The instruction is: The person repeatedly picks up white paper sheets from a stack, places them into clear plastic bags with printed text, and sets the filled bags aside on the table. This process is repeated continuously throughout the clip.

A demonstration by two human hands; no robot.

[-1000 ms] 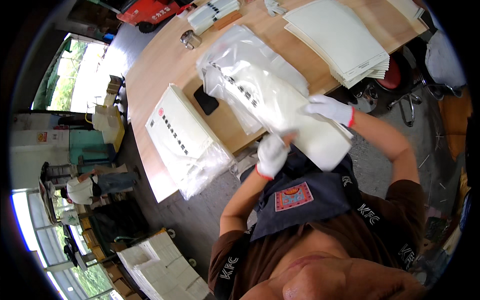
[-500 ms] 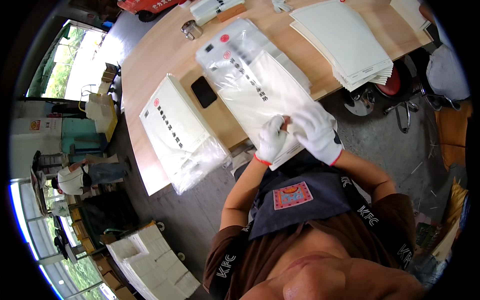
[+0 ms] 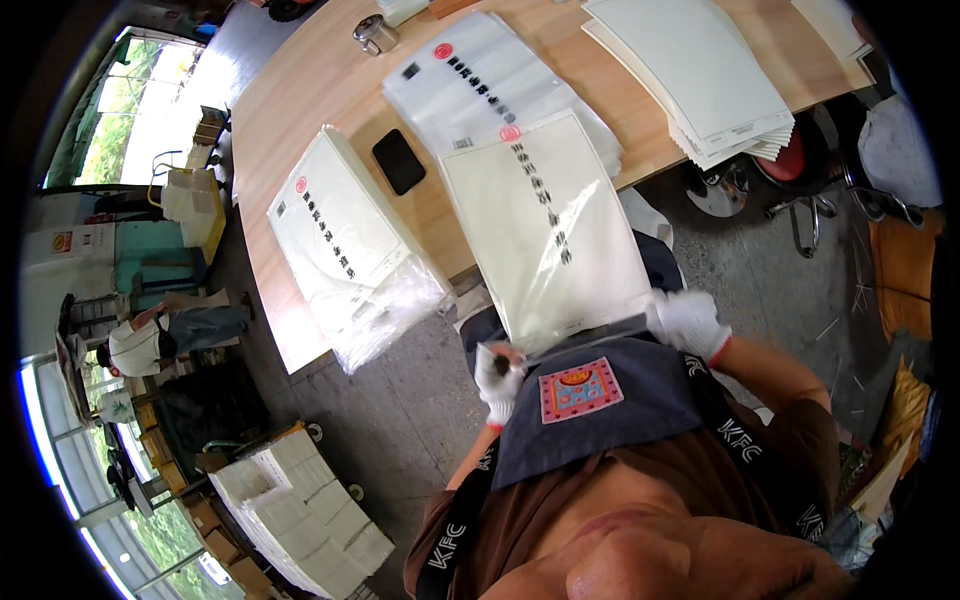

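A clear plastic bag (image 3: 560,225) with red and black print holds cream paper and slants from the table edge toward my lap. At its near left corner, my left hand (image 3: 500,375), in a white glove with bare fingertips showing, is closed on the bag's edge. My right hand (image 3: 690,322), gloved too, is at the near right corner; motion smears its fingers, so its grip is unclear. Between the hands runs the bag's clear end flap. Under the far end lie more printed plastic bags (image 3: 455,85).
A stack of bagged paper (image 3: 340,210) lies at left, beside a black phone (image 3: 398,162). Farther back stands a metal cup (image 3: 375,35). Cream sheets (image 3: 690,70) are piled at right, above a stool (image 3: 785,160). Another person (image 3: 150,340) stands far left.
The filled bag has turned straighter and come nearer to me. My hands have moved apart from its middle to its near corners, the left one lower and farther left.
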